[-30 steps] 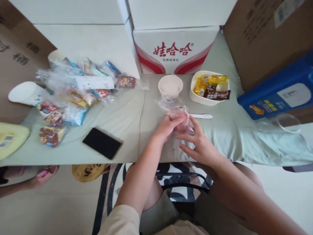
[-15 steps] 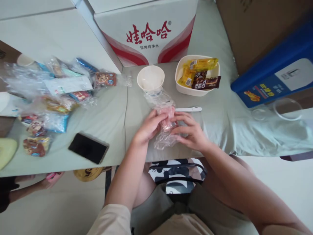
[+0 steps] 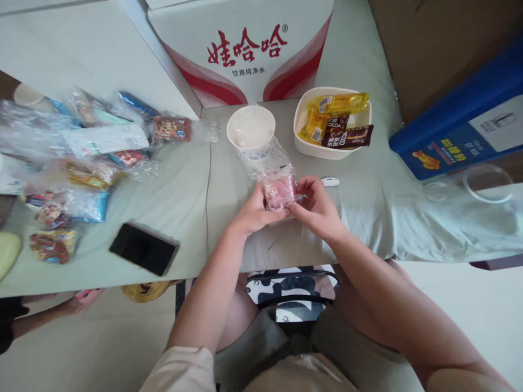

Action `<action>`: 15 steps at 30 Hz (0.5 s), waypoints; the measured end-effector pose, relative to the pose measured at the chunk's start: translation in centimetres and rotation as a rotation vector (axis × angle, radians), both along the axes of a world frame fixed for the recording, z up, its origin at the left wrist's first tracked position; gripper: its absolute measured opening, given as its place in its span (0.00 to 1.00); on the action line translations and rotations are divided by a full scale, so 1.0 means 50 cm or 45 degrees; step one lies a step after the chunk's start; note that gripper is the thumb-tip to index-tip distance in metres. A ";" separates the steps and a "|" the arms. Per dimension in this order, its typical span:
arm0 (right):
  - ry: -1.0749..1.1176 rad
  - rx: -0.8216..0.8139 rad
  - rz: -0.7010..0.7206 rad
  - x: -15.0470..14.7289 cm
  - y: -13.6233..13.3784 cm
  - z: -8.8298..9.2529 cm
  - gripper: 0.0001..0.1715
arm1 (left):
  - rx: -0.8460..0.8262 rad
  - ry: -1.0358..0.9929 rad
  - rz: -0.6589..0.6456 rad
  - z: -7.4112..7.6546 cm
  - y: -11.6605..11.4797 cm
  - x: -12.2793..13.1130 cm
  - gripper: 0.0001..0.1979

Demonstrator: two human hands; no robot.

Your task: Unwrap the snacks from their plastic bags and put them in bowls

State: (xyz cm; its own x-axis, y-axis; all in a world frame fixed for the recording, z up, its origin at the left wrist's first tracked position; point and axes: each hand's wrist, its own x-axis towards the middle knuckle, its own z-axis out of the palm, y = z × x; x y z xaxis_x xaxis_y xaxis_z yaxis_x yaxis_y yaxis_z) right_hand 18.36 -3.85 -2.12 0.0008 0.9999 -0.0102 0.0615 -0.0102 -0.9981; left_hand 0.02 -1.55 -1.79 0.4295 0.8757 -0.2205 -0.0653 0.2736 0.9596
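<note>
A pink block-shaped item in clear plastic wrap (image 3: 280, 191) is between my two hands, over the near part of the table; its exact kind I cannot make out. My left hand (image 3: 256, 213) grips its left side and lower edge. My right hand (image 3: 317, 208) pinches the wrapping at its lower right corner. Just beyond, a white paper cup (image 3: 250, 130) stands upright, with loose clear plastic (image 3: 267, 158) lying between it and the pink item. The white handle end of a utensil (image 3: 330, 181) shows right of my right hand, its rest hidden.
A white tub (image 3: 332, 152) holds yellow and brown cocoa packets. A large white carton (image 3: 249, 49) stands behind the cup. Several wrapped snacks (image 3: 90, 158) lie at left, near a black phone (image 3: 144, 249). Clear lids (image 3: 486, 182) and a blue box (image 3: 453, 125) are at right. Another person's hand (image 3: 84, 300) shows lower left.
The pink item now shows its broad face upward, and the plastic that hung below it is folded under or out of sight. My right hand has closed in to pinch the wrapping.
</note>
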 end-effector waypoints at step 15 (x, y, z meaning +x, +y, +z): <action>-0.576 0.696 0.188 0.025 -0.010 -0.001 0.13 | 0.118 0.131 -0.005 -0.012 -0.008 0.006 0.45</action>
